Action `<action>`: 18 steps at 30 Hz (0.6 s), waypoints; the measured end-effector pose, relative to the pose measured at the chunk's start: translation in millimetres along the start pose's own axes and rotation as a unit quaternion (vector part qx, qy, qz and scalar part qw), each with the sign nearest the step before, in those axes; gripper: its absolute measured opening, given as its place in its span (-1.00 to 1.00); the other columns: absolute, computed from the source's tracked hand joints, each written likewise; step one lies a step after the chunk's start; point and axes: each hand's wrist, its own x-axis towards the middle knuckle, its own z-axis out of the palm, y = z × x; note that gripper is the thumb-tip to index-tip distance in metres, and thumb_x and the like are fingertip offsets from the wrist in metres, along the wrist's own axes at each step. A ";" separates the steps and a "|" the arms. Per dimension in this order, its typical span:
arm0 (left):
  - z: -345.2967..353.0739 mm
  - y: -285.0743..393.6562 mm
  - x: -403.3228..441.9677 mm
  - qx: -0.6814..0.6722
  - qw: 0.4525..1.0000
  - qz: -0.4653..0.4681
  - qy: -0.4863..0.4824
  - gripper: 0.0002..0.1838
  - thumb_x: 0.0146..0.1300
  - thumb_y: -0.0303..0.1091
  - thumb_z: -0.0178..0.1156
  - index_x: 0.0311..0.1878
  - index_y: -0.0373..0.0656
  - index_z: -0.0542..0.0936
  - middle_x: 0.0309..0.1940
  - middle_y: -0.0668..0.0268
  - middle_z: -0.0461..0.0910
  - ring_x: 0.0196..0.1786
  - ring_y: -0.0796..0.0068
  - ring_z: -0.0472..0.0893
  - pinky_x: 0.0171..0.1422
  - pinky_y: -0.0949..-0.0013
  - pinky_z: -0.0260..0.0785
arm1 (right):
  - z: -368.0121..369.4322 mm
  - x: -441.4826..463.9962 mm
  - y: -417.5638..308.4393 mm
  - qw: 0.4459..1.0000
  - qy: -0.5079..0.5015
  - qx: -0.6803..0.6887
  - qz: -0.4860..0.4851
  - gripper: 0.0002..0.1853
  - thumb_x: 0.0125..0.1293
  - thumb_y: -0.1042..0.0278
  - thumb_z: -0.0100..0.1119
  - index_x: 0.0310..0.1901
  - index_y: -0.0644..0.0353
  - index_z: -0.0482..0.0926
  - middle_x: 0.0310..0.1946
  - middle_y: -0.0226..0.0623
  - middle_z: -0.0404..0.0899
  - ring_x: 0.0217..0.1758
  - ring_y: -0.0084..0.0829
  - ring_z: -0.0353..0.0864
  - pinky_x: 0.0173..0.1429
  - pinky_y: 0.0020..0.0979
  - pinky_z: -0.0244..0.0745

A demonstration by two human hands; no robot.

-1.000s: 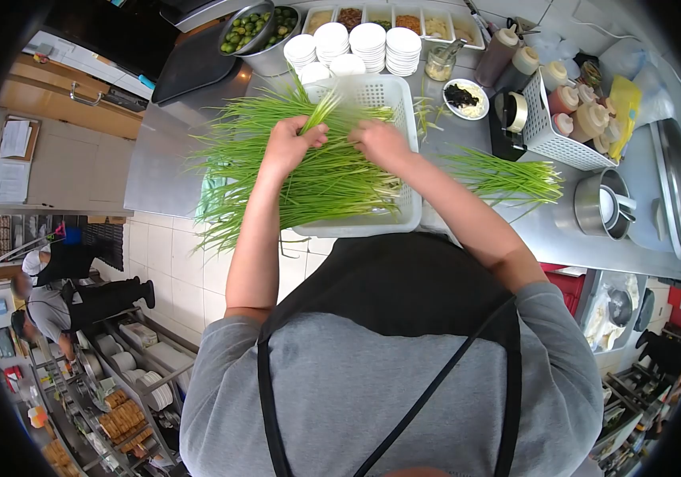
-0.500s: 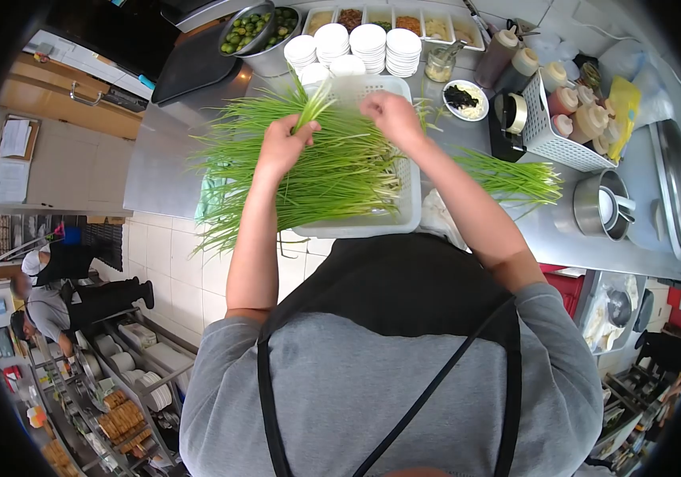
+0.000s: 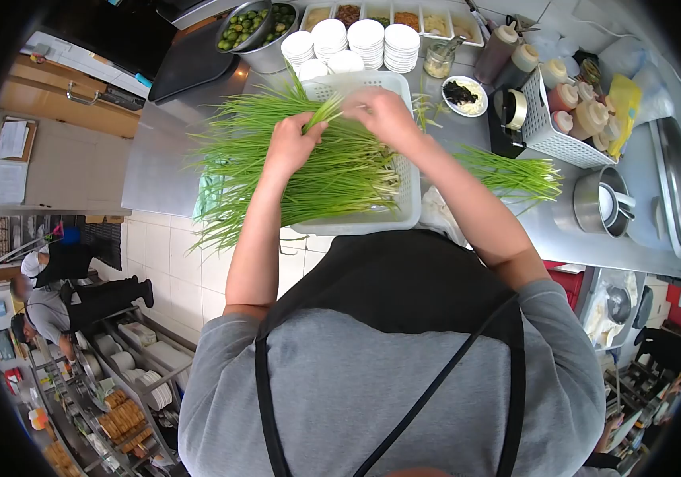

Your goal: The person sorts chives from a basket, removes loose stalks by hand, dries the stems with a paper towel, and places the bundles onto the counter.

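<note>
One bunch (image 3: 321, 116) gripped, right hand (image 3: 379, 113) closer to its pale ends

Left hand (image 3: 291, 146): thumb and fingers clamped on the bunch just behind the pale ends. Right hand: fingertips blurred beside those ends; pinched or parted, cannot tell. Change: right hand was apart from the bunch half a second ago, now right beside it. Reading: both hands attend to the same bunch.

Below: pile (image 3: 317, 179) lies in the tub (image 3: 414, 195), leaf tips over its left side. Farther right: smaller pile (image 3: 515, 176) on the counter (image 3: 161, 151). Bottles (image 3: 498, 52): no legible brand. Papers (image 3: 13, 139), far left: writing too small to read.
</note>
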 end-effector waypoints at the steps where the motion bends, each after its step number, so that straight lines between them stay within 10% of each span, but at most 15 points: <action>1: -4.2 0.0 -0.4 0.000 1.000 0.000 0.000 -0.79 0.08 -0.27 0.14 -0.33 -0.23 0.57 -0.66 0.18 0.51 -0.56 0.32 0.50 -0.37 0.31 0.29 | -3.5 0.1 1.0 0.998 -0.010 0.046 0.047 -0.92 0.05 0.40 0.07 -0.43 0.19 0.51 -0.44 -0.19 0.51 -0.35 -0.22 0.49 -0.27 -0.29 0.35; 11: -30.1 -4.5 -11.8 -0.091 0.995 -0.018 0.036 -0.80 0.08 -0.29 0.17 -0.39 -0.25 0.57 -0.69 0.40 0.44 -0.61 0.65 0.31 -0.47 0.49 0.16 | 40.6 -55.2 35.9 0.977 -0.153 -0.145 -0.021 -0.90 0.00 0.42 0.15 -0.41 0.21 0.53 -0.47 -0.25 0.55 -0.38 -0.21 0.52 -0.26 -0.31 0.42; 18: -17.2 -6.7 -14.2 -0.125 0.992 0.014 -0.016 -0.81 0.02 -0.34 0.22 -0.34 -0.26 0.59 -0.63 0.38 0.52 -0.54 0.68 0.37 -0.38 0.50 0.23 | 6.7 -26.7 3.3 0.970 -0.150 0.111 0.152 -0.82 0.01 0.34 0.13 -0.36 0.24 0.50 -0.45 -0.24 0.55 -0.36 -0.36 0.53 -0.25 -0.42 0.39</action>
